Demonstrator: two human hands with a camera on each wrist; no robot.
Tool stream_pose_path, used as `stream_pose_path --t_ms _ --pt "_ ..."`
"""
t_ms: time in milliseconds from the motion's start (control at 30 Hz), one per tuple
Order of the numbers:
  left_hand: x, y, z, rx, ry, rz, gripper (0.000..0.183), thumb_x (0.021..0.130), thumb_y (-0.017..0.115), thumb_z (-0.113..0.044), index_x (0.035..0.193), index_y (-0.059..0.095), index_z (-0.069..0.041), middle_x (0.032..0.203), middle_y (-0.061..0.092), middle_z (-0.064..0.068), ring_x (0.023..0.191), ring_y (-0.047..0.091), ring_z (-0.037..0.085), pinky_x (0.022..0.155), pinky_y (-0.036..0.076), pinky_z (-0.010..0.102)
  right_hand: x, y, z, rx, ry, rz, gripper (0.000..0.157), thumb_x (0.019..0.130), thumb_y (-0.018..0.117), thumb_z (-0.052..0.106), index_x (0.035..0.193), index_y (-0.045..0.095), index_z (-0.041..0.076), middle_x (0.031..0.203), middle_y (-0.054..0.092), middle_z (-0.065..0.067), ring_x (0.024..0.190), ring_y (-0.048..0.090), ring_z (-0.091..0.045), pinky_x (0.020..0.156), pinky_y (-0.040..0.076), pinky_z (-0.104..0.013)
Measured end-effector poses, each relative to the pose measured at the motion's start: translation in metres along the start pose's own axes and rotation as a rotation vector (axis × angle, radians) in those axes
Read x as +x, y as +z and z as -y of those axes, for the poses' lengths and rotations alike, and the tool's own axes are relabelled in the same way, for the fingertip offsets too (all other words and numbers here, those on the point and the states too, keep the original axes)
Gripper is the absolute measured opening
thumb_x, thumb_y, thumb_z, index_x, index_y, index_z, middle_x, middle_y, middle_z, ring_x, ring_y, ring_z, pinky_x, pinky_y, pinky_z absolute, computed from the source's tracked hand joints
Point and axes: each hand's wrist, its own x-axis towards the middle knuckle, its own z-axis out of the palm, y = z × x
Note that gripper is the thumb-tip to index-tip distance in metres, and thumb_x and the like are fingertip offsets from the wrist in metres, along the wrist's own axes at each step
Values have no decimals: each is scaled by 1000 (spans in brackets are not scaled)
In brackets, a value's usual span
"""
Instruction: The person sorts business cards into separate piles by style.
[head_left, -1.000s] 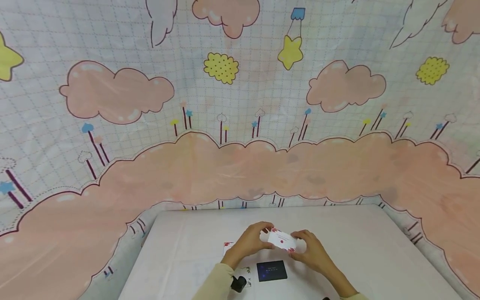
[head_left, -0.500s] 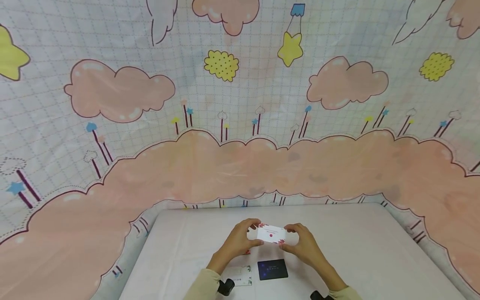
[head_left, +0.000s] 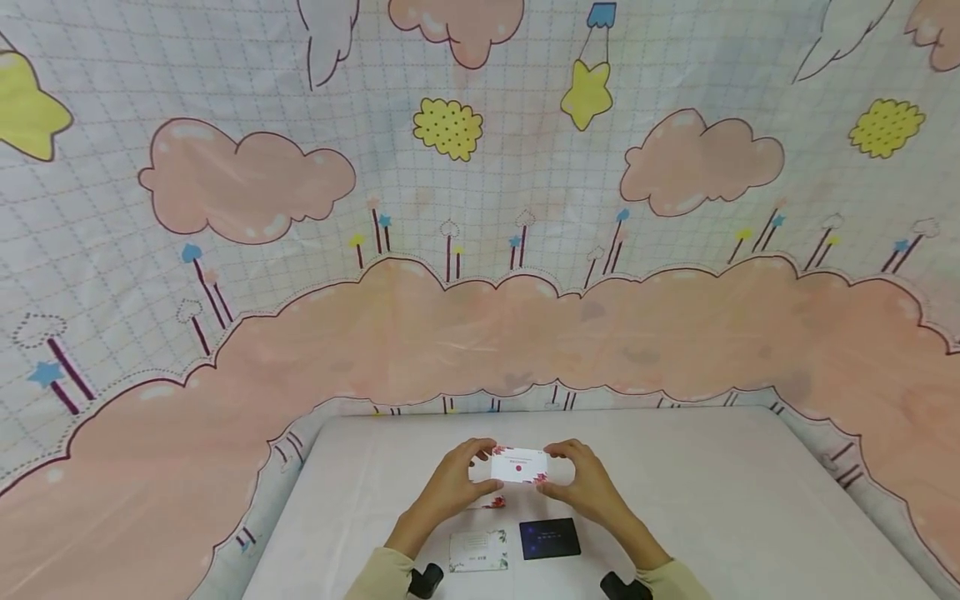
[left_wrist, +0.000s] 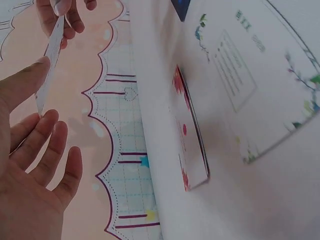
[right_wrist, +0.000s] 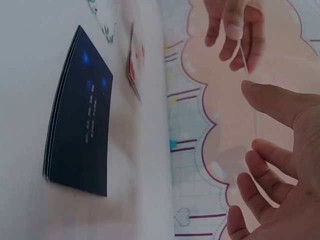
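Observation:
Between my two hands, raised above the table, is a white card (head_left: pixel 519 465) with red floral corners and a red dot, its printed face toward the head camera. My left hand (head_left: pixel 450 483) pinches its left end between thumb and fingers. The right end is pinched likewise by my right hand (head_left: pixel 594 487). Both wrist views catch the card nearly edge-on. Below lie a dark blue stack of cards (head_left: pixel 550 539), a white leaf-patterned card (head_left: pixel 477 551), and red-and-white cards (head_left: pixel 492 502) partly hidden behind my left hand.
A white table (head_left: pixel 360 500) spreads under the hands. Behind it hangs a cloth (head_left: pixel 480 333) printed with clouds and stars. Dark wrist cameras (head_left: pixel 425 581) sit at both sleeves, near the table's front.
The card has been lifted slightly, shifted left and turned level, facing the head camera more squarely. Both hands moved left with it, uncovering the leaf-patterned card.

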Motion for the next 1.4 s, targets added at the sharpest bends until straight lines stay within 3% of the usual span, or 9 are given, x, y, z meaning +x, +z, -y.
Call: stream_pose_path --t_ms 400,567,800,1033,1400 --pt "-16 -3 21 -15 -50 9 57 83 78 -25 132 55 -8 118 63 2 104 60 21 90 52 41 8 18 3 6 -54 63 54 73 86 25 121 65 14 120 62 -5 111 57 -29 96 49 -55" --pt "-20 -7 29 13 -52 16 57 83 78 -23 132 55 -7 120 63 3 105 59 20 91 51 38 12 28 1 -12 -99 75 53 73 86 25 121 65 12 118 63 -5 107 57 -28 94 50 -52" --pt "-24 -11 40 6 -59 19 55 80 79 -14 129 56 -5 123 62 6 110 59 26 94 50 42 17 43 -2 -32 -143 105 51 73 86 23 117 65 11 116 63 -5 104 57 -25 91 50 -47" --pt "-28 -10 53 -6 -112 34 55 78 81 -12 126 57 -4 130 61 13 125 54 36 105 42 56 21 57 -3 -30 -101 152 51 73 86 27 118 65 13 123 62 -9 111 57 -30 97 47 -55" --pt "-31 -7 63 22 -175 58 55 74 84 -13 122 60 -5 132 59 18 129 50 43 108 36 59 26 70 -6 -121 -142 172 49 71 87 28 113 68 12 126 63 -13 116 56 -36 98 41 -62"
